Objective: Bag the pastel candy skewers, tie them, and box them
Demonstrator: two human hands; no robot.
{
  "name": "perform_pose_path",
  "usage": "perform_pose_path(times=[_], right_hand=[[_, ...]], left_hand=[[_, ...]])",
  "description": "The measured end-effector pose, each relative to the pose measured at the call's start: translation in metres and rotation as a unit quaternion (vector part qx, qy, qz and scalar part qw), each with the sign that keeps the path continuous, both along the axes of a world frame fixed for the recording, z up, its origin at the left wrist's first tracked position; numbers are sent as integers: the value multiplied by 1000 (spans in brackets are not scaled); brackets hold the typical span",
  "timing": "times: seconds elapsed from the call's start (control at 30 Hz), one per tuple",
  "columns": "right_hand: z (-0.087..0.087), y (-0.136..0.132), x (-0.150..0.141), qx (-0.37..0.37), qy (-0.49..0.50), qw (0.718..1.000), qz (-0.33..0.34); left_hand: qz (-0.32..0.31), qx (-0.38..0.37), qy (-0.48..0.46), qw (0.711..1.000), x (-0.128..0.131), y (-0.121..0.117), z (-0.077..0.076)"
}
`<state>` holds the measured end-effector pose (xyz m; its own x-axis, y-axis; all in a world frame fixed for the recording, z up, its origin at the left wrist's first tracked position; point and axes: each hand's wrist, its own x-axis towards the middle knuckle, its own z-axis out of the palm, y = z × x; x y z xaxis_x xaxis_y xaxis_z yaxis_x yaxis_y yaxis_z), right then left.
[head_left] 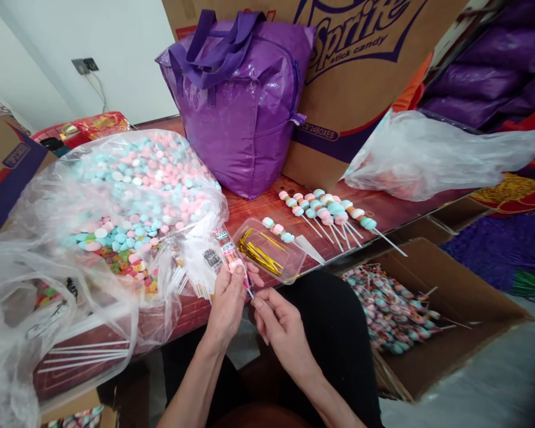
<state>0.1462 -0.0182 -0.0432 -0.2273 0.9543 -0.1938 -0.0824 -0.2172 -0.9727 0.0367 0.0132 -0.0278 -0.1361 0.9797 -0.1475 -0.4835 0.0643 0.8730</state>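
My left hand (229,297) is closed around a candy skewer in a printed clear wrapper (225,244), its pink candy showing at the thumb. Just below and to the right, my right hand (279,315) pinches the lower end of the skewer's white stick. A pile of clear wrappers (199,255) lies left of my left hand. Beyond my hands stands a clear plastic tray (296,261) holding gold twist ties (261,252). One unwrapped candy skewer (277,228) rests across its far side. Several more candy skewers (327,208) lie farther right on the table.
A large clear bag of pastel candies (138,178) fills the left of the table, with loose white sticks (87,355) before it. Behind stand a purple bag (245,113) and a cardboard box (339,89). An open carton (463,285) of wrapped skewers sits low right.
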Motion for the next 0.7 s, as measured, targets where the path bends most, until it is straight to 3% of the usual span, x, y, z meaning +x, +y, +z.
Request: perform_pose_path(times=[0.5,0.7], right_hand=[[-4,2,-9,-31,65,997,-8],[-3,6,-11,8,12,1000,-1]], left_hand=[[-16,-23,-63,998,-12,-7,1],[15,-51,-92,994,-7,-6,-6]])
